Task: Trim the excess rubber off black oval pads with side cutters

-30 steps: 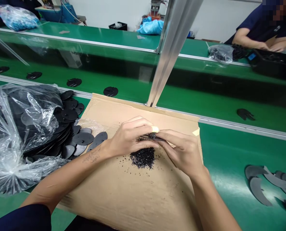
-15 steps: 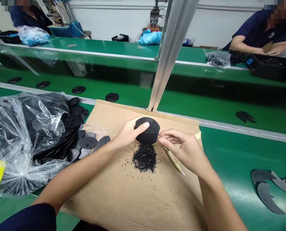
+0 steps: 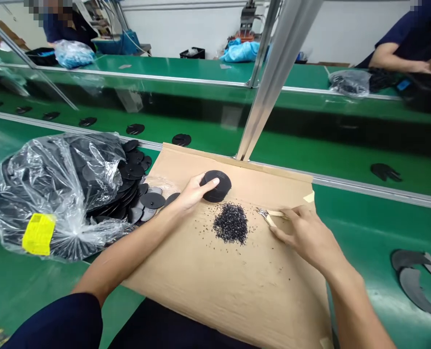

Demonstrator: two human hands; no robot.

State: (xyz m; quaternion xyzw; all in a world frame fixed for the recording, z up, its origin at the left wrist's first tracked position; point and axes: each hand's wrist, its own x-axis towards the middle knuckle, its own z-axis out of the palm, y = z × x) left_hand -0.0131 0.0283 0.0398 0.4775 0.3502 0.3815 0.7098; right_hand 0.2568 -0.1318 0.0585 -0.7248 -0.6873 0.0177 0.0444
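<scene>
A stack of round black discs is gripped by my left hand, the thumb resting on its top face. My right hand holds small cutters by their pale yellow handles, the metal jaws pointing left. Between the hands lies a heap of tiny black bits on brown cardboard. Left of the cardboard, a clear plastic bag with a yellow label spills many black discs.
Behind the cardboard, a metal post rises from a rail. Several black pieces lie on the green surface beyond. Curved dark pieces lie at right. Two people sit across, near bags and bins.
My right hand has moved right from the stack and taken up the cutters that lay on the cardboard. My left hand still holds the stack. The camera view has shifted.
</scene>
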